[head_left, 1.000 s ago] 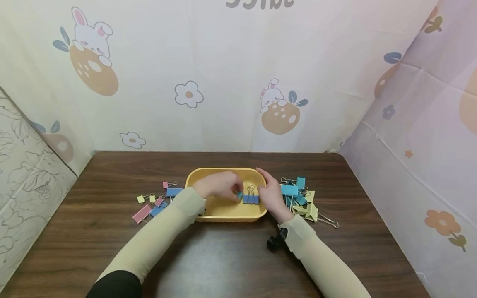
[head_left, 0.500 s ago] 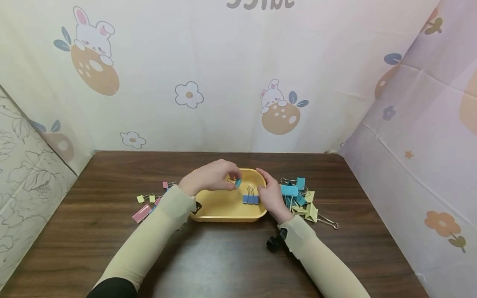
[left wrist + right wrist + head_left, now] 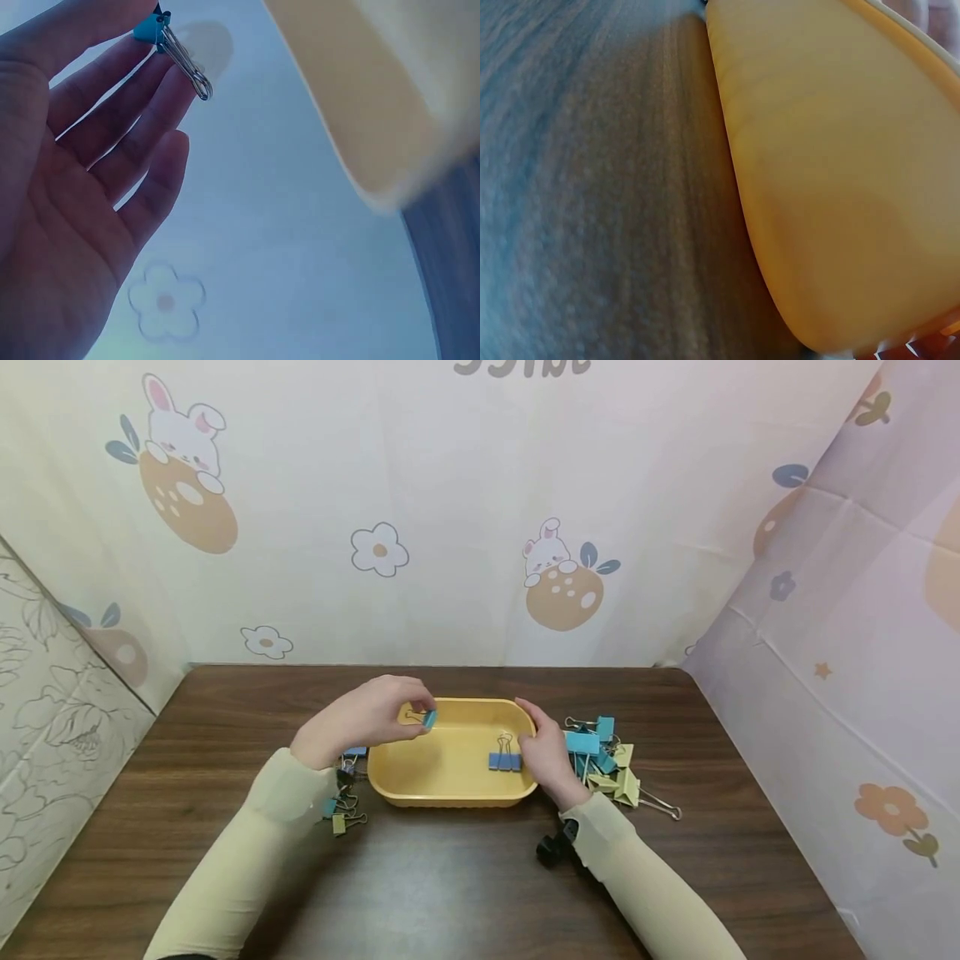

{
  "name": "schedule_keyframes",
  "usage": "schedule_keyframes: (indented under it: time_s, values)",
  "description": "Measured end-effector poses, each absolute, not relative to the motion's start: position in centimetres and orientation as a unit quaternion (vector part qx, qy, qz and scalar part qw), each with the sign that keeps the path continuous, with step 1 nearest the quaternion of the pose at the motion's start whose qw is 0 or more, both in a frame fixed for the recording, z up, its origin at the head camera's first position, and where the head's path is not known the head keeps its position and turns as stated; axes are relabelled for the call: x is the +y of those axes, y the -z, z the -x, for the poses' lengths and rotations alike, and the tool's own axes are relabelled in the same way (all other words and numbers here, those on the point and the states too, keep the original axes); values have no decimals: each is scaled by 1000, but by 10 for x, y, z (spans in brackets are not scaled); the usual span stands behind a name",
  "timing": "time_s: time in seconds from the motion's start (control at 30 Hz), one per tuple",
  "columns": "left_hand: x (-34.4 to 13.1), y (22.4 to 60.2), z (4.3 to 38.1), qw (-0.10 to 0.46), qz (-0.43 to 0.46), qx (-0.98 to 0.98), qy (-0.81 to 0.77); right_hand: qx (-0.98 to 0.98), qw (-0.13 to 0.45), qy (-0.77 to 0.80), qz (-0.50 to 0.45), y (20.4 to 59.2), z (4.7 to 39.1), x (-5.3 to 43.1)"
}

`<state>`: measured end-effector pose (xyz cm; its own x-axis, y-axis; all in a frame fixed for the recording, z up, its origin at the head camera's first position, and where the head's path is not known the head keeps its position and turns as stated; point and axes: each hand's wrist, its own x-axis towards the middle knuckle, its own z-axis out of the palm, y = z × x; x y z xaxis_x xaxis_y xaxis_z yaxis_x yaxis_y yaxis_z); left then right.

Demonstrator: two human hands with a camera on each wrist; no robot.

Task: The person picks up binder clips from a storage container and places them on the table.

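Observation:
Between thumb and fingertips, my left hand [image 3: 367,717] pinches a small teal binder clip [image 3: 429,720], raised over the left end of a yellow tray [image 3: 442,768]. The left wrist view shows the teal clip [image 3: 152,31] with its wire handles sticking out past the fingers. At the tray's right end my right hand [image 3: 550,756] grips the rim, thumb on the inner side. Inside the tray near that thumb stand blue binder clips [image 3: 505,762], wire handles up; I cannot tell how many. The right wrist view is filled mostly by the tray's outer wall [image 3: 840,165].
Right of the tray lies a pile of teal binder clips [image 3: 582,742] and yellow-green binder clips [image 3: 627,787]. More small clips [image 3: 340,824] lie left of the tray, partly hidden by my left arm. A printed curtain [image 3: 450,610] hangs behind the dark wooden table [image 3: 450,877].
My left hand has lifted the teal clip from beside the blue clips and carried it leftward to the tray's left end. The right hand has stayed on the rim.

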<state>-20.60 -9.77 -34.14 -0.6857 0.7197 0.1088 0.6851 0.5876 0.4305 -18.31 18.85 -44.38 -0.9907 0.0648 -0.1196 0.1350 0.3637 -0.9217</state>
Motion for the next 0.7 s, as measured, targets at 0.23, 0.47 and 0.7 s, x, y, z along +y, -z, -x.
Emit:
schedule_keyframes:
  time_s: [0.23,0.47,0.7]
  values:
    - [-140,355,200,45,-353,910,-211,824,35,561,-62,444,182,188]
    - [-177,373,192,119,-269,917,-268,824,31,562,-61,445,182,187]
    - [-198,392,191,141,-234,930,-247,826,29,560,-60,445,182,188]
